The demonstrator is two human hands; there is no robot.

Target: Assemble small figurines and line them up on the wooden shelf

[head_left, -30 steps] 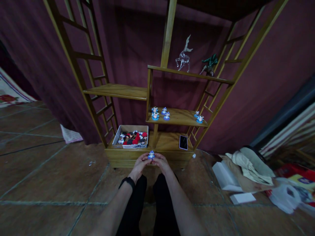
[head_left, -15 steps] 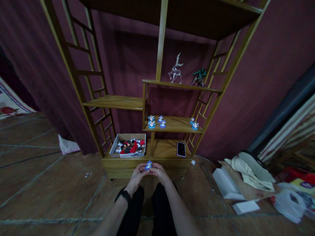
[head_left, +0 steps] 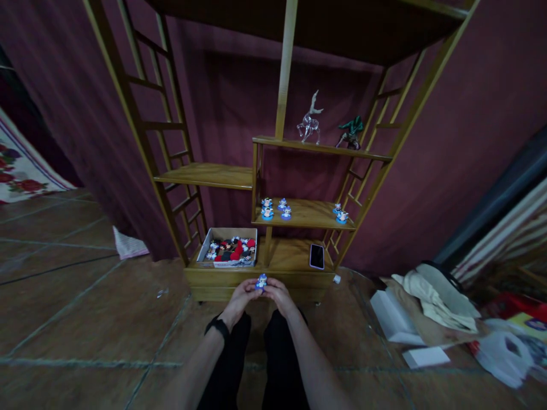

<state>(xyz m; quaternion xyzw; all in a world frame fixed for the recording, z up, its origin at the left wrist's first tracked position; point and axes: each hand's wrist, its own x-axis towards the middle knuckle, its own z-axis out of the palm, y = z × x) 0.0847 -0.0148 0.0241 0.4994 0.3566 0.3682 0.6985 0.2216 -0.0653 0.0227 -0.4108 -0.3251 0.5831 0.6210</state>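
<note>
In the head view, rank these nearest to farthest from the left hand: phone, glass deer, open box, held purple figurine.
1. Purple figurine: touching the left hand, between both hands.
2. Open box: low, left side.
3. Phone: low, right side.
4. Glass deer: highest, right side.

The head-worn camera looks forward and down, the left hand (head_left: 236,300) and right hand (head_left: 280,296) near at six o'clock, wooden display shelf (head_left: 286,254) beyond, toward twelve.
</note>
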